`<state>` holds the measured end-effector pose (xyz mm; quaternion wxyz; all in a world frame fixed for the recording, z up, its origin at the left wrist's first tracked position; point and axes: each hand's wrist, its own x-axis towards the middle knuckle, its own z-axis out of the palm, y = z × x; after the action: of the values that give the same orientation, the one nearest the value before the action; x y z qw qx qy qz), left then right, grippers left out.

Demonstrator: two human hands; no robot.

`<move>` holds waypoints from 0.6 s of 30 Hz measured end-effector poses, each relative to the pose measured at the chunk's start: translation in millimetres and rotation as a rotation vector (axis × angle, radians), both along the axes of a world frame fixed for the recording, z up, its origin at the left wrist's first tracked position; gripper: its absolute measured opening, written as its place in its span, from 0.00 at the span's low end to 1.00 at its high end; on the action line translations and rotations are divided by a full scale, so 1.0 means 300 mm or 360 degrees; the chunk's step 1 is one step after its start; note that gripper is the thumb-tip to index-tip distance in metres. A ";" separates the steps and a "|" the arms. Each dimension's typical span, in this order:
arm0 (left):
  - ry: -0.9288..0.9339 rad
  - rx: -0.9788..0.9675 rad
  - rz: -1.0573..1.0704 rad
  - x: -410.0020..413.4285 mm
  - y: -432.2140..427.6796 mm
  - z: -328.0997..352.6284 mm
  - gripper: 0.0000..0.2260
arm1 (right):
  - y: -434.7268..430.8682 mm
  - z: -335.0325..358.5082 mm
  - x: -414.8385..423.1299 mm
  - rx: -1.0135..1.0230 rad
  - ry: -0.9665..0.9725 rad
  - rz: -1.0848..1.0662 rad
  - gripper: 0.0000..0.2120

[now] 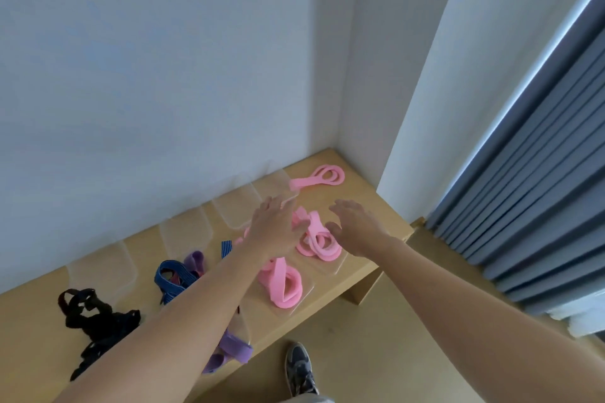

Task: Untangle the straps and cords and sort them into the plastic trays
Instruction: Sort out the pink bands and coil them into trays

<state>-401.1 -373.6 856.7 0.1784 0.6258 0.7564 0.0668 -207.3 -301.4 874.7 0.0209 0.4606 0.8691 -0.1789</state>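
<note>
Pink straps (317, 240) prob. touching L hand (274, 230)

Trays (229, 211) along wall on table (357, 183) — straps (284, 285) in near trays (339, 267), tangle (98, 317) left.

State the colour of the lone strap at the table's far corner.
Flat looped strap: pink, head view.

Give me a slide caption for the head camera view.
Left hand and right hand, both open, reach for pink straps in a clear tray on a wooden bench.
</note>
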 end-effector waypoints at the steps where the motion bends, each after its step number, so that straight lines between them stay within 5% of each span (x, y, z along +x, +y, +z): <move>1: -0.0025 -0.0015 -0.0004 -0.004 0.055 -0.004 0.35 | 0.045 -0.007 -0.010 -0.0011 -0.0023 -0.0008 0.25; 18: 0.0004 -0.0197 0.0149 -0.161 0.491 -0.148 0.26 | 0.583 -0.205 -0.255 -0.0098 -0.0290 0.0247 0.25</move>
<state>-449.5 -226.3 812.2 0.2125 0.5776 0.7877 0.0275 -283.9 -126.5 813.3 0.1278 0.4056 0.8907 -0.1607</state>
